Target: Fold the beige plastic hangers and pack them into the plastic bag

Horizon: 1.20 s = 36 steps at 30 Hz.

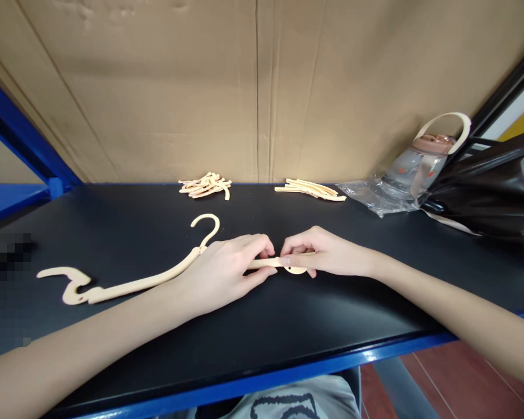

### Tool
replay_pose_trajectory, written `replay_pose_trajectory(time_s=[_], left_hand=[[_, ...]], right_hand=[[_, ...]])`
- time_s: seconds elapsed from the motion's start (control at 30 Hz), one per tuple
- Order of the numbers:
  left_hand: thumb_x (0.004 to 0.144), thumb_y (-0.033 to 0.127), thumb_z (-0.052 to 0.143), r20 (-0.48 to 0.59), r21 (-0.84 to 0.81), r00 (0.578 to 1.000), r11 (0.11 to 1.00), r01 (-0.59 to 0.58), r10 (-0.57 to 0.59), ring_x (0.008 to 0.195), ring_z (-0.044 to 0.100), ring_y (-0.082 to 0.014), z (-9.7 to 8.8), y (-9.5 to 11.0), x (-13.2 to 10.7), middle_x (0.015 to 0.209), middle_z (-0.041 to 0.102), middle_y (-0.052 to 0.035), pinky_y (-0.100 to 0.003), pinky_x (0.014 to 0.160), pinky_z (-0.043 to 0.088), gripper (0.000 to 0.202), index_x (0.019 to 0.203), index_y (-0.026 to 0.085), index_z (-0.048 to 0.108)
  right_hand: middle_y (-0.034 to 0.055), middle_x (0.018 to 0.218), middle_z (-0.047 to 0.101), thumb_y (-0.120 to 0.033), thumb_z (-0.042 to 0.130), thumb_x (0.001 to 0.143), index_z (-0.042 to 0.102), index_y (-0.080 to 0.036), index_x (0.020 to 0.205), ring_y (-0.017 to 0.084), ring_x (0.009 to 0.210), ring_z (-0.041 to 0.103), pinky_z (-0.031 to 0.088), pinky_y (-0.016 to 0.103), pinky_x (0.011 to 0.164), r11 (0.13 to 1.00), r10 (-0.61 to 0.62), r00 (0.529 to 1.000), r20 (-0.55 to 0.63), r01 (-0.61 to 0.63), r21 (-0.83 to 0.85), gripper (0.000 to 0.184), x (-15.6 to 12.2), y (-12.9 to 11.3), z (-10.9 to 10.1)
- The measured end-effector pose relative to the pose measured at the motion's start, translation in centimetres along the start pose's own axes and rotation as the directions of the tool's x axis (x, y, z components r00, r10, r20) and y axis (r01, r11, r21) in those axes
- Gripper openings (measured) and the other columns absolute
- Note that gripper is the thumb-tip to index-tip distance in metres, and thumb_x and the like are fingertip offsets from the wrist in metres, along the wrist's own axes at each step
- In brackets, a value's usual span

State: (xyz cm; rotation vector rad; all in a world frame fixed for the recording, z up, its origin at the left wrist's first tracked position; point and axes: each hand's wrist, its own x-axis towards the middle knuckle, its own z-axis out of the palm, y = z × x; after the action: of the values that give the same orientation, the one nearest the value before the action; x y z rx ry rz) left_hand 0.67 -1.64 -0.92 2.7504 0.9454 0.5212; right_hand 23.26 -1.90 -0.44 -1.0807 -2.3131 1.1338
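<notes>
A cream plastic clothes hanger (146, 283) lies across the black tabletop, its hook standing out toward the back and a curved, hinged end piece (72, 291) at its left tip. My left hand (238, 262) is closed around the hanger's right arm, with fingers and thumb on either side of it. At that arm's right end, my right hand (310, 253) pinches a rounded cream end piece (296, 269) with a small dark hole, right against the arm. The fingers cover much of the joint, so whether the two parts are locked together cannot be seen.
Against the cardboard wall (157, 87) lie a pile of small curved cream pieces (205, 185) and a stack of straighter cream strips (310, 189). A clear water bottle (419, 163), crumpled plastic film (371, 195) and a black bag (498, 186) are at the right. Blue edging (262, 381) borders the front.
</notes>
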Motion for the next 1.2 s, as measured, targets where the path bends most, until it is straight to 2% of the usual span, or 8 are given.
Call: replay_pose_trajectory(time_s=[0.27,0.4,0.5,0.63,0.77,0.9,1.07,1.2], left_hand=[[0.094,0.028,0.048,0.023,0.035,0.999,0.999,-0.034,0.034,0.071,0.058,-0.0126,-0.2,0.3,-0.1,0.084,0.06,0.0036,-0.022,0.052,0.034,0.009,0.089,0.022,0.053],[0.095,0.03,0.046,0.056,0.091,0.998,0.995,-0.042,0.037,0.069,0.058,-0.0133,-0.2,0.7,-0.1,0.083,0.059,0.0024,-0.022,0.049,0.032,0.012,0.09,0.022,0.054],[0.095,0.03,0.045,0.031,0.106,0.997,0.992,-0.069,0.066,0.072,0.058,-0.0137,-0.1,0.6,0.0,0.086,0.06,0.0015,-0.023,0.052,0.035,0.012,0.092,0.022,0.055],[0.094,0.026,0.048,0.019,0.113,0.996,0.99,-0.088,0.087,0.078,0.057,-0.0151,-0.2,0.3,0.1,0.087,0.06,0.0003,-0.023,0.056,0.039,0.009,0.094,0.021,0.055],[0.096,0.022,0.044,0.035,0.083,0.987,0.984,-0.159,0.157,0.083,0.055,-0.0156,-0.3,0.3,0.2,0.091,0.06,-0.0007,-0.024,0.065,0.041,0.011,0.096,0.019,0.055],[0.096,0.021,0.043,0.049,0.128,0.98,0.972,-0.199,0.194,0.083,0.053,-0.0167,-0.4,0.2,0.3,0.091,0.059,-0.0019,-0.027,0.069,0.041,0.013,0.098,0.018,0.055],[0.096,0.022,0.042,0.068,0.222,0.972,0.946,-0.235,0.225,0.084,0.054,-0.0183,-0.4,0.1,0.3,0.091,0.059,-0.0037,-0.029,0.072,0.042,0.015,0.099,0.018,0.056],[0.096,0.023,0.042,0.076,0.299,0.973,0.926,-0.23,0.217,0.085,0.056,-0.0194,-0.5,0.1,0.3,0.094,0.061,-0.0051,-0.031,0.074,0.045,0.017,0.099,0.017,0.058]], right_hand=[[-0.0015,0.069,0.059,-0.034,0.054,0.089,0.064,-0.016,0.085,0.009,0.06,0.049,0.037,0.021,0.056,0.995,-0.063,0.994,-0.094,0.055,-0.084,0.021,-0.3,-0.5,-0.1],[-0.0025,0.067,0.058,-0.03,0.054,0.088,0.061,-0.017,0.08,0.01,0.061,0.049,0.037,0.021,0.057,0.997,0.015,0.999,-0.049,-0.019,-0.076,0.017,-0.4,-0.9,0.1],[-0.0043,0.063,0.053,-0.026,0.052,0.086,0.056,-0.018,0.075,0.01,0.058,0.045,0.034,0.022,0.053,0.994,0.085,0.995,-0.046,-0.088,-0.062,0.015,-0.5,-1.0,0.1],[-0.0051,0.059,0.049,-0.023,0.048,0.086,0.052,-0.018,0.071,0.009,0.055,0.042,0.031,0.022,0.052,0.988,0.092,0.994,-0.056,-0.098,-0.123,0.017,-0.6,-1.1,0.1],[-0.005,0.06,0.049,-0.033,0.053,0.087,0.053,-0.018,0.072,0.009,0.054,0.042,0.029,0.022,0.052,0.954,0.043,0.993,-0.11,-0.073,-0.292,0.021,-0.8,-1.0,-0.2],[-0.0067,0.058,0.047,-0.046,0.061,0.083,0.053,-0.019,0.075,0.008,0.052,0.04,0.026,0.022,0.052,0.926,0.012,0.995,-0.096,-0.047,-0.374,0.03,-1.0,-0.7,-0.6],[-0.007,0.059,0.045,-0.047,0.06,0.085,0.055,-0.02,0.077,0.008,0.053,0.04,0.026,0.022,0.052,0.926,-0.015,0.999,-0.042,-0.002,-0.377,0.029,-1.1,-0.6,-1.4],[-0.0052,0.062,0.051,-0.046,0.061,0.084,0.055,-0.02,0.072,0.009,0.055,0.043,0.027,0.023,0.053,0.885,0.023,0.999,-0.047,-0.042,-0.464,0.03,-1.5,-0.5,-2.4]])
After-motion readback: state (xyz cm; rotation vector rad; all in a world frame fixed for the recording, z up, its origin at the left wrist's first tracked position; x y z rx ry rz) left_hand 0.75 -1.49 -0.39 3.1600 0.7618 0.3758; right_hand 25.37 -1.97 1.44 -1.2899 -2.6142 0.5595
